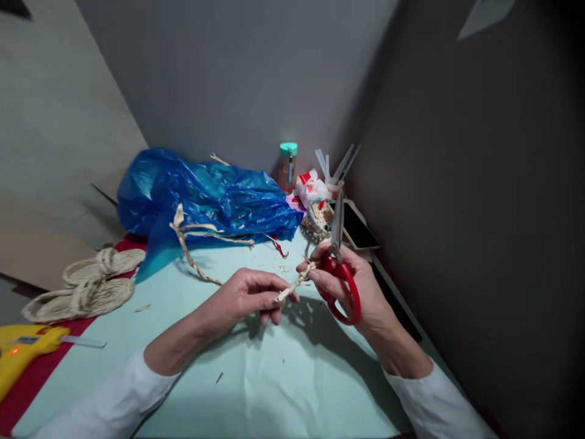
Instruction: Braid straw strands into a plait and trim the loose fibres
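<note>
Pinching a pale, twisted straw strip (295, 285), left hand (247, 299) and right hand (361, 283) fingers grip its ends; right holds scissors (342, 286).

glossy blue plastic bag (205, 195), rough straw braid (295, 285), red-handled metal scissors (340, 268)

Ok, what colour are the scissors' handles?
Red handles on the steel-bladed scissors, clearest in the head view.

No legible text, label or number anywhere, even on the red-and-white packet (311, 186)
</note>
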The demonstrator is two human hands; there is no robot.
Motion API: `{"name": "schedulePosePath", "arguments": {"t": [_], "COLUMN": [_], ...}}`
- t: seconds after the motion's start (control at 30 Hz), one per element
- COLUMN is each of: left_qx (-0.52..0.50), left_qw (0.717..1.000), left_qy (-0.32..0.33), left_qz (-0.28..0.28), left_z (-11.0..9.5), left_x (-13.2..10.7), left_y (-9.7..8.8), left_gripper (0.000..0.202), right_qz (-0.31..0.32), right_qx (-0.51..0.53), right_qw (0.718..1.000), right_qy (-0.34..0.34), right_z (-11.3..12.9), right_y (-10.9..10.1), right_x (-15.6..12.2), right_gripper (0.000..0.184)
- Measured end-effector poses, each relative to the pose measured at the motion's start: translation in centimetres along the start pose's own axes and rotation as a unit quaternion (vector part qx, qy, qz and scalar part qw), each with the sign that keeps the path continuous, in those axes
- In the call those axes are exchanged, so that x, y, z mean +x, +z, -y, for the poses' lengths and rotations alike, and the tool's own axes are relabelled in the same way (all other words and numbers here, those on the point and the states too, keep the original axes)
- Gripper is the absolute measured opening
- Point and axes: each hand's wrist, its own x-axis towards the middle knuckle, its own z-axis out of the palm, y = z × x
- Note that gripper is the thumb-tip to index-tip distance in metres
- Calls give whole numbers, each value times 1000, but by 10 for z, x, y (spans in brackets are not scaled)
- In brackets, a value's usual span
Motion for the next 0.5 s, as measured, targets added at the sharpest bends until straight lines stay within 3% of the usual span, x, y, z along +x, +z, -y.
{"name": "schedulePosePath", "arguments": {"t": [0.2,0.5], "left_qx": [-24,-60], "left_qw": [997,973], "left_qy": [68,223], "left_qz": [7,-18], "left_z": [-11,-85], "left_x": [13,4], "left_y": [12,34], "left_gripper": [31,25], "right_qz": [-6,19], "right_qx": [88,94], "right_qw": [996,986], "right_qy": [-11,-137], "right_z": [9,83], "right_y": [3,32], "right_x": [8,45], "right_gripper": [35,38]}}
